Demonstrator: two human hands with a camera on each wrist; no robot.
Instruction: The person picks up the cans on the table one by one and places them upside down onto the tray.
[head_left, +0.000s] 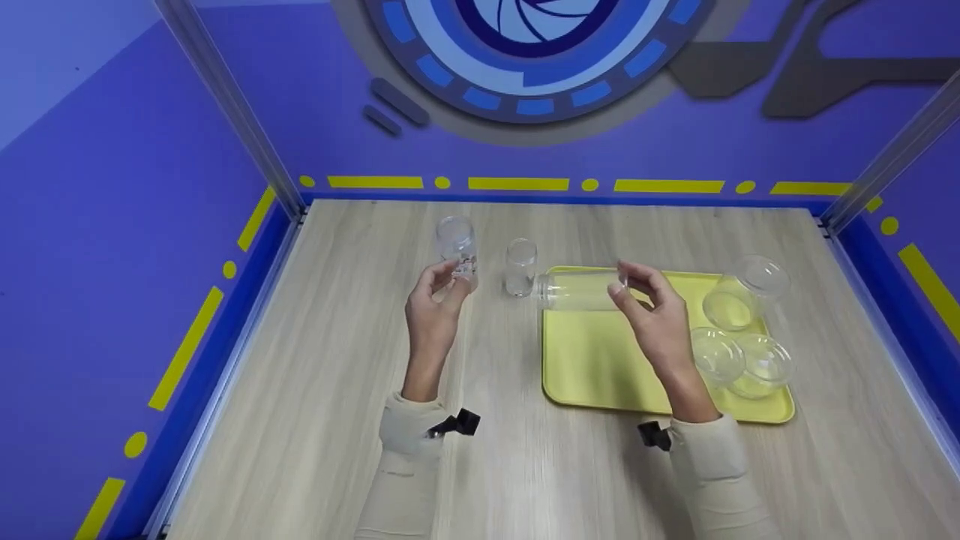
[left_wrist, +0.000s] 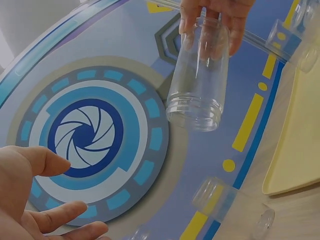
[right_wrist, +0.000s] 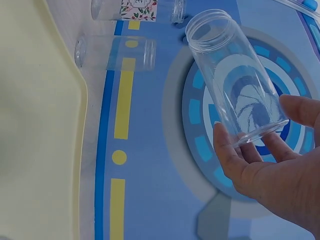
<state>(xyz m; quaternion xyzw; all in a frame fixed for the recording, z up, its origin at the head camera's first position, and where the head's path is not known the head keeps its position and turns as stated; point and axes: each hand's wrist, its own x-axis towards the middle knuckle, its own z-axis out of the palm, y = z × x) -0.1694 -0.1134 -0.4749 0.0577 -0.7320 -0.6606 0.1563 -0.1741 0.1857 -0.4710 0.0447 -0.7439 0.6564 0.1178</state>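
Note:
My right hand (head_left: pixel 656 307) grips a clear, threaded-neck jar (head_left: pixel 581 291) by its base end, fingers and thumb around it. In the head view the jar lies sideways over the yellow tray, its open mouth facing left; the right wrist view shows the jar (right_wrist: pixel 240 80) without a lid. My left hand (head_left: pixel 439 300) is raised, thumb and fingers spread with nothing between them in the left wrist view. It overlaps a clear jar with a floral label (head_left: pixel 456 238) in the head view. Between the hands a smaller clear jar (head_left: pixel 520 268) stands upright on the table.
A yellow tray (head_left: pixel 592 375) lies on the right of the wooden table (head_left: pixel 300 375). On its right side are a tall clear container (head_left: pixel 731 307) and two round clear containers (head_left: pixel 716 356). Blue-purple panels (head_left: pixel 247 142) enclose the table's back and sides.

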